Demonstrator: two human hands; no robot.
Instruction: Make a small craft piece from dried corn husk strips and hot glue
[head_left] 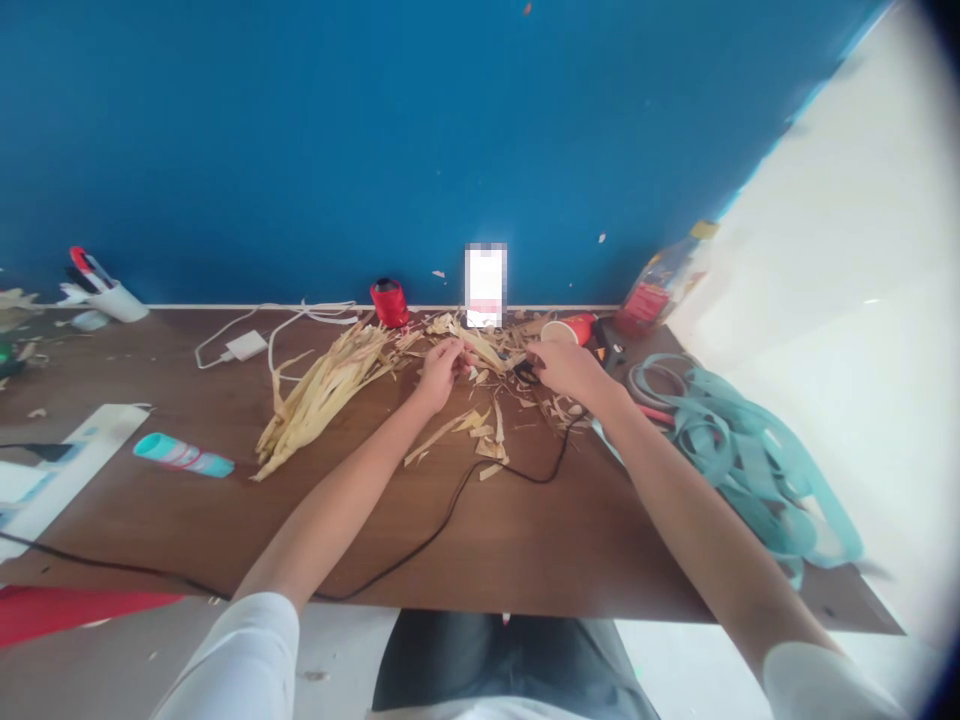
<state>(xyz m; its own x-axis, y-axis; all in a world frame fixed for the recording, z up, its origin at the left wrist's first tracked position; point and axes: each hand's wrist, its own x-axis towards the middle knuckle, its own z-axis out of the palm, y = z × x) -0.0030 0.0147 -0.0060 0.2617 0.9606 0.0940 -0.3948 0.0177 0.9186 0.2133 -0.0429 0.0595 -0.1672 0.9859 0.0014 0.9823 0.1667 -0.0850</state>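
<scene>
A brown table (570,550) bears dried husks (319,400), pale scraps (487,447), a black cable (448,514) and coiled teal ribbon (757,470).

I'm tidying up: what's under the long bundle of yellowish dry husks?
Brown wooden tabletop shows around the long, yellowish dry husk bundle; whatever lies directly beneath is covered.

Phone screen (486,285) masked by pixel blocks, red paper cup (582,325) partly hidden behind the right grip (566,368), small black object (526,374) below it largely covered and unidentifiable, bottle label (646,302) blurred, black cable (525,479) and red sheet (67,612) cut off at the left edge.
</scene>
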